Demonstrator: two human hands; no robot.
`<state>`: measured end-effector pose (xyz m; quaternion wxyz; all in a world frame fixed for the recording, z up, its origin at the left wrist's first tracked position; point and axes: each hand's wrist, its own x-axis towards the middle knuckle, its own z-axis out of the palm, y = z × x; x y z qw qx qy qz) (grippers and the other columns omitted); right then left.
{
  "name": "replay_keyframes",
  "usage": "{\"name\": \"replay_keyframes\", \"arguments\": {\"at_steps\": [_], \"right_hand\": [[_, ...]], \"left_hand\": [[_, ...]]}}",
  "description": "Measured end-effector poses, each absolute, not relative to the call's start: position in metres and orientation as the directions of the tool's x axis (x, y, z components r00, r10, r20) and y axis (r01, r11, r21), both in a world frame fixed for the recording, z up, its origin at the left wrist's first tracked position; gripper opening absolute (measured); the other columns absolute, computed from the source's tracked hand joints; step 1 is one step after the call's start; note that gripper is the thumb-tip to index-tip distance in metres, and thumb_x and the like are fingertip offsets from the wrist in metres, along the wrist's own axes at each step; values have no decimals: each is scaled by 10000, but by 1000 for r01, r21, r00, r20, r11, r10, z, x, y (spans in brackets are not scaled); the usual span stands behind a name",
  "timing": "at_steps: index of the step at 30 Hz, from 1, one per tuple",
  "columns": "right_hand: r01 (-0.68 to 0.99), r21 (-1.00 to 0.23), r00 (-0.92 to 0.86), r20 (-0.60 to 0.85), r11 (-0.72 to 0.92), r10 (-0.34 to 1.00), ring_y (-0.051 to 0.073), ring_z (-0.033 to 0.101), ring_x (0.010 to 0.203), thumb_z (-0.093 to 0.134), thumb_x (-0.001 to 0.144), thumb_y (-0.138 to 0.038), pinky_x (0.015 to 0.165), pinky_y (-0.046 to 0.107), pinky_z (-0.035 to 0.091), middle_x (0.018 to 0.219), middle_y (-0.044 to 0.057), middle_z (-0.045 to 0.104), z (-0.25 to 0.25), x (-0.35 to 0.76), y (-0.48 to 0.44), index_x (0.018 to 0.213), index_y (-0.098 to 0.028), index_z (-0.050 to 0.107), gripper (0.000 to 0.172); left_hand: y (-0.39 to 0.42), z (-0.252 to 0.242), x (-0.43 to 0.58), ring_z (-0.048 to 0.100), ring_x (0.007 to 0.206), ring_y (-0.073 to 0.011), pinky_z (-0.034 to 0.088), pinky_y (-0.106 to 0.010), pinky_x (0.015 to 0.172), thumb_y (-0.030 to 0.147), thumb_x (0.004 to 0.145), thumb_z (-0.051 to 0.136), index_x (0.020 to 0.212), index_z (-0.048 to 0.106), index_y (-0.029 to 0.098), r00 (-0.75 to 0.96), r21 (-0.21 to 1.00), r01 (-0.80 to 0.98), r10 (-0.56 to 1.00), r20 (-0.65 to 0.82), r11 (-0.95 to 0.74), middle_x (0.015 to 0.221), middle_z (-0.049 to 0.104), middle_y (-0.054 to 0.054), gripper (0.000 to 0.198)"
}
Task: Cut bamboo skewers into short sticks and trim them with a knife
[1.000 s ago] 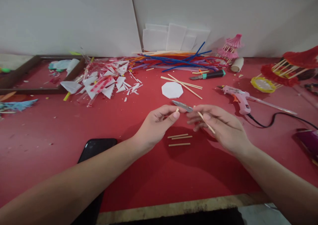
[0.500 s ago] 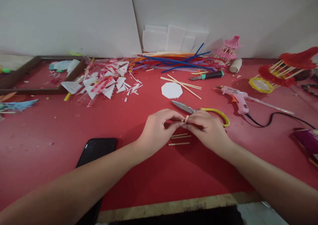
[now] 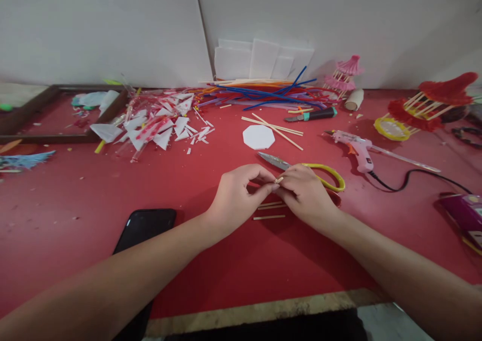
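Observation:
My left hand (image 3: 241,195) and my right hand (image 3: 307,193) meet fingertip to fingertip above the red table. Both pinch short wooden sticks (image 3: 279,180), whose pale ends show between the fingers; the rest is hidden. Below the fingers, several cut wooden sticks (image 3: 269,217) lie side by side. Scissors (image 3: 274,161) with yellow handles lie just beyond my right hand, partly covered by it. Farther back rest a white octagonal piece (image 3: 258,137) and a few longer wooden sticks (image 3: 280,126), crossing each other.
A pink glue gun (image 3: 356,147) with a black cord lies right, near a red pagoda-like model (image 3: 433,102). A cutter knife (image 3: 312,114) and pipe cleaners (image 3: 263,92) sit at the back. White scraps (image 3: 161,125), a dark frame (image 3: 48,139) and a black phone (image 3: 146,228) are left.
The stick end between my fingertips has tipped from nearly upright to a flatter slant. My right hand has shifted slightly left and its fingers have curled more. The view has drifted a little.

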<state>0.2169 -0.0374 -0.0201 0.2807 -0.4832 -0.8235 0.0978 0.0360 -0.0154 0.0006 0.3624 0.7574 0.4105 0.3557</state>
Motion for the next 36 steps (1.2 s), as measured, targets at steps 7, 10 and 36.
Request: {"name": "replay_keyframes", "arguments": {"at_steps": [7, 10, 36], "right_hand": [[747, -413, -406, 338, 521, 849, 221, 498, 860, 478, 868, -142, 764, 380, 394, 837, 67, 647, -21, 216, -40, 815, -180, 593, 133], [756, -401, -411, 324, 517, 852, 225, 503, 876, 495, 845, -133, 763, 380, 389, 875, 68, 645, -20, 216, -40, 847, -183, 589, 107], [730, -613, -122, 320, 303, 940, 196, 709, 824, 581, 851, -194, 693, 282, 504, 888, -2, 751, -11, 219, -45, 908, -249, 653, 107]], "left_hand": [[-13, 1, 36, 673, 811, -113, 551, -172, 661, 160, 810, 668, 911, 709, 206, 455, 832, 336, 849, 268, -442, 888, 718, -7, 117], [-12, 3, 36, 669, 795, -117, 549, -176, 650, 154, 802, 669, 872, 713, 199, 460, 829, 342, 848, 262, -442, 871, 715, -15, 95], [-10, -1, 34, 666, 783, -126, 548, -210, 688, 183, 856, 606, 887, 668, 200, 466, 795, 360, 832, 301, -489, 852, 713, -11, 72]]}}
